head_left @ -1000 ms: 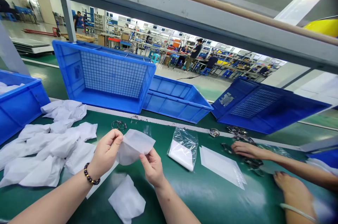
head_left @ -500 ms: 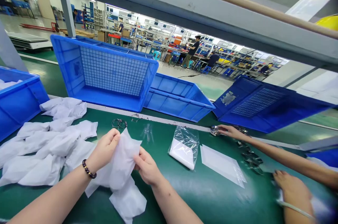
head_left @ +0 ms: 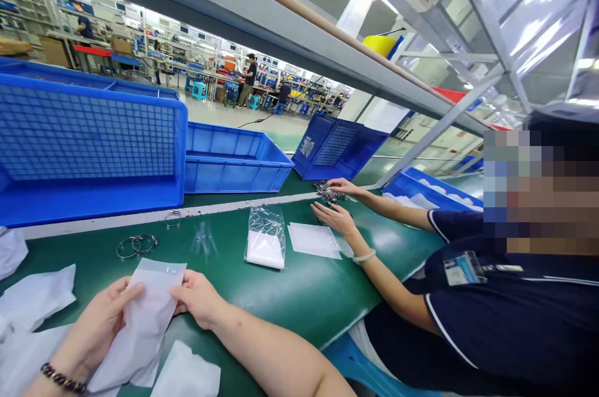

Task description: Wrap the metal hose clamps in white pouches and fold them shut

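Note:
Between my two hands is a white translucent bag (head_left: 148,306), its clear-edged end turned up and away from me. My left hand (head_left: 100,316) grips its left side, thumb on top. At the bag's upper right edge, my right hand (head_left: 199,300) pinches it between thumb and fingers. Whether anything is inside the bag cannot be told. Another white bag (head_left: 189,372) lies just below my right hand, and more white bags (head_left: 40,297) lie to the left. Two metal ring clamps (head_left: 136,246) rest on the green table beyond my left hand.
A clear packet of white sheets (head_left: 265,247) and loose white sheets (head_left: 316,240) lie right of centre. Blue crates (head_left: 234,172) line the far edge. At the right, a co-worker's hands (head_left: 339,216) are at a pile of metal clamps (head_left: 327,191). A grey beam (head_left: 262,22) crosses above.
My view has swung right, bringing the co-worker's body into sight. The bag in my hands now lies flatter, its clear edge facing up. Both of the co-worker's hands are now at the clamps.

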`<state>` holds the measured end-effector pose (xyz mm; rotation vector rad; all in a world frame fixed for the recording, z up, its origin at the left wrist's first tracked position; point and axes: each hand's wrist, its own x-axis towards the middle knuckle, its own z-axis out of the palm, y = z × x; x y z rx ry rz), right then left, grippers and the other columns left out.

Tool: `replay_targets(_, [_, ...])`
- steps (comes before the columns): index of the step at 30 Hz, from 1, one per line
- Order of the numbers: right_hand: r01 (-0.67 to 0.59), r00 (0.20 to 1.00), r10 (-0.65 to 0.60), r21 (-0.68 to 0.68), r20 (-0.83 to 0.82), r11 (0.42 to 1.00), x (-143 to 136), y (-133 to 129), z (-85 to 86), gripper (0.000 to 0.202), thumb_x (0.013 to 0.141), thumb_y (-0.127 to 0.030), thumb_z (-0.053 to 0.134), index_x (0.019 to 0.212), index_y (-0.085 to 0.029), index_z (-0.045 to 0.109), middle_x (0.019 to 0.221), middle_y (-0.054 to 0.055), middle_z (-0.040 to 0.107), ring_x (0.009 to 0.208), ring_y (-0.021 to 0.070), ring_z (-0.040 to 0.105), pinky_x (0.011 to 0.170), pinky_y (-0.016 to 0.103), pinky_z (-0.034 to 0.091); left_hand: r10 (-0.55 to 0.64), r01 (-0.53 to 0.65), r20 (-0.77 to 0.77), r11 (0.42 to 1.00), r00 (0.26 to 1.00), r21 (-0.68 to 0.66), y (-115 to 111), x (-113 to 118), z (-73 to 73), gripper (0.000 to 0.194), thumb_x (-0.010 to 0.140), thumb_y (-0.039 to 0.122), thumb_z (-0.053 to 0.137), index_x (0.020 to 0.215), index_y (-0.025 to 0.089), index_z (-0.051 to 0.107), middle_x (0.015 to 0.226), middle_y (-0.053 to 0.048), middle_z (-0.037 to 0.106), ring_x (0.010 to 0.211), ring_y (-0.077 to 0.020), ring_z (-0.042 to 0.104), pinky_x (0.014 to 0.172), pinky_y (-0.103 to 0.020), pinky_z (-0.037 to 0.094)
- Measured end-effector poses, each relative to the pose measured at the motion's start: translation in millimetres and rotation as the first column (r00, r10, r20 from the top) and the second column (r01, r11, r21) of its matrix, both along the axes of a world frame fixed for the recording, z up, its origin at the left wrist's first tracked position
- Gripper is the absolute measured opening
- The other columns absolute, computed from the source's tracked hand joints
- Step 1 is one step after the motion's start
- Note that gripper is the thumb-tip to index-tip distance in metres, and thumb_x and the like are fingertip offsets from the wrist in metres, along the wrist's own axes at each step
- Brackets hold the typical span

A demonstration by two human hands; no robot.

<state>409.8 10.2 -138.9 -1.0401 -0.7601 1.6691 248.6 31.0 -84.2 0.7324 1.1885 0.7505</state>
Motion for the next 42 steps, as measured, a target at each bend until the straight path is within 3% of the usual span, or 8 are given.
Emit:
replay_targets(8, [0.079,0.981,-0.09,0.069,0.171,0.994,7,-2,-5.7,0.024,0.062,-0.031,0.065,0.076,-0.017,0.053,0.054,-0.008,0.052,0.045,0.0082,0.052,0.048,0.022,0.046,-0.082,0.072,0.055,0.985,0.995,0.155,3,-2,-28.8,0.037,0.059,0.039,0.075,0.082,0.018,0.057,0.064,0.003,0.062,0.056,-0.0128,0.057,0.054,-0.021,0.046])
replay_targets(12, [0.279,0.806,-0.44,0.402,0.397,0.872,22,-4,2.8,0.02,0.069,-0.02,0.061,0.087,-0.019,0.052,0.077,-0.001,0.055,0.067,0.0107,0.054,0.065,0.024,0.046,-0.019,0.015,0.01,0.955,1.0,0.295,1,-2,-34.4,0.032,0.067,0.045,0.068,0.075,0.017,0.055,0.058,0.005,0.056,0.049,-0.0086,0.049,0.047,-0.018,0.037])
replay_targets(17, [-0.125,0.47,-0.687,0.813,0.554,0.569,18,1,22.2,0.011,0.082,-0.017,0.05,0.084,-0.019,0.061,0.085,0.006,0.055,0.081,0.0166,0.053,0.073,0.031,0.045,-0.029,0.014,0.036,0.931,0.999,0.366,1,-6,-38.7,0.033,0.072,0.046,0.063,0.086,0.017,0.054,0.065,0.003,0.058,0.056,-0.0115,0.054,0.054,-0.021,0.041])
replay_targets(21, [-0.402,0.331,-0.683,0.752,0.652,0.523,-10,14,25.9,0.019,0.086,-0.02,0.046,0.086,-0.019,0.065,0.081,0.006,0.057,0.076,0.0166,0.051,0.07,0.031,0.042,-0.028,0.025,0.0,0.909,1.0,0.417,2,-9,-39.4,0.04,0.073,0.045,0.062,0.098,0.017,0.053,0.064,0.003,0.058,0.051,-0.0107,0.05,0.05,-0.021,0.039])
replay_targets(26, [-0.46,0.249,-0.718,0.732,0.65,0.503,-35,30,19.8,0.021,0.087,-0.022,0.045,0.086,-0.018,0.066,0.078,0.006,0.056,0.073,0.0162,0.048,0.067,0.03,0.04,0.044,0.007,-0.085,0.855,0.995,0.519,2,-10,-39.5,0.041,0.074,0.044,0.057,0.103,0.015,0.056,0.062,0.002,0.059,0.052,-0.0117,0.05,0.05,-0.021,0.037])
replay_targets(33, [-0.383,0.345,-0.691,0.767,0.635,0.514,-41,37,17.6,0.021,0.085,-0.019,0.044,0.077,-0.016,0.063,0.076,0.006,0.056,0.072,0.0162,0.049,0.068,0.03,0.04,0.06,0.065,-0.197,0.818,0.979,0.572,1,-10,-41.2,0.037,0.078,0.04,0.05,0.104,0.016,0.058,0.063,0.001,0.06,0.053,-0.0131,0.051,0.049,-0.022,0.036])
replay_targets(39, [0.058,0.771,-0.381,0.541,0.51,0.839,-45,38,21.0,0.01,0.073,-0.021,0.053,0.063,-0.018,0.055,0.069,0.0,0.052,0.065,0.0117,0.046,0.063,0.024,0.039,0.057,0.135,-0.292,0.791,0.955,0.597,3,-11,-49.1,0.035,0.078,0.036,0.048,0.106,0.016,0.057,0.073,-0.001,0.062,0.058,-0.0131,0.051,0.053,-0.022,0.036])
replay_targets(42, [0.179,0.862,-0.324,0.362,0.391,0.915,-36,45,16.7,0.013,0.072,-0.027,0.054,0.064,-0.017,0.054,0.058,-0.003,0.05,0.052,0.0092,0.043,0.051,0.021,0.037,0.043,0.101,-0.246,0.833,0.968,0.543,6,-12,-55.3,0.038,0.076,0.036,0.05,0.107,0.016,0.057,0.067,0.001,0.06,0.052,-0.012,0.048,0.05,-0.022,0.034])
